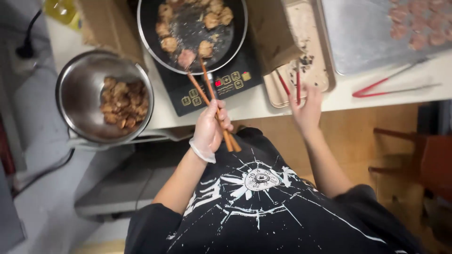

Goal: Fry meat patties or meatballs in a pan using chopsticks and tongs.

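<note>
My left hand, in a thin clear glove, holds a pair of wooden chopsticks. Their tips pinch a pinkish piece of meat at the near rim of a black frying pan that holds several browned pieces. The pan sits on a black induction cooker. My bare right hand is blurred, with fingers spread. It hovers at the counter edge just below a red utensil lying on a beige tray, and holds nothing.
A steel bowl of cooked meat stands left of the cooker. A metal sheet with raw meat pieces lies at the far right, red tongs in front of it. Brown cardboard flanks the pan. A wooden chair stands right.
</note>
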